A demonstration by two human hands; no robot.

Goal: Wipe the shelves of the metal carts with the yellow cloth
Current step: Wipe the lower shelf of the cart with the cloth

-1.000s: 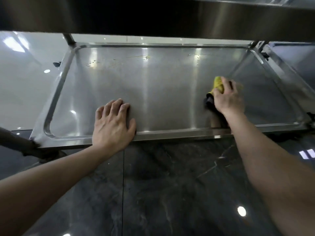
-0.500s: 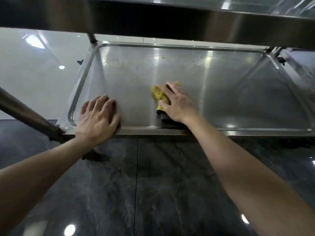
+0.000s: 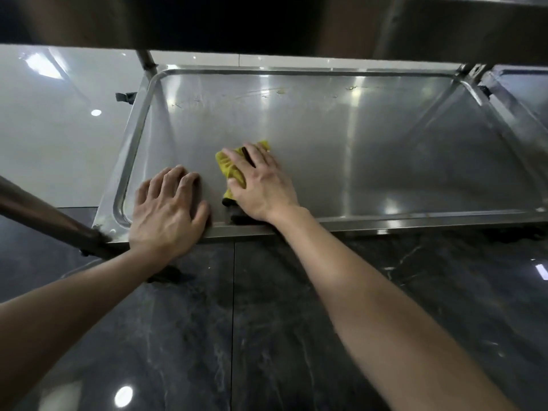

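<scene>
The lower shelf [image 3: 355, 137] of a metal cart is a shiny steel tray with a raised rim, spanning the middle of the view. My right hand [image 3: 261, 185] lies flat on the yellow cloth [image 3: 229, 169], pressing it onto the shelf near the front edge, left of centre. Most of the cloth is hidden under that hand. My left hand [image 3: 167, 209] rests flat with spread fingers on the shelf's front left corner, just beside the right hand.
The underside of an upper shelf [image 3: 267, 22] hangs dark across the top. A cart post [image 3: 44, 221] slants in at the left. Another cart's shelf [image 3: 527, 93] stands at the far right. Smudges [image 3: 281, 91] mark the shelf's back part. Dark marble floor [image 3: 267, 336] lies below.
My right hand has slid the yellow cloth leftward along the shelf, from the right side to beside my left hand. The left hand has stayed on the front left corner.
</scene>
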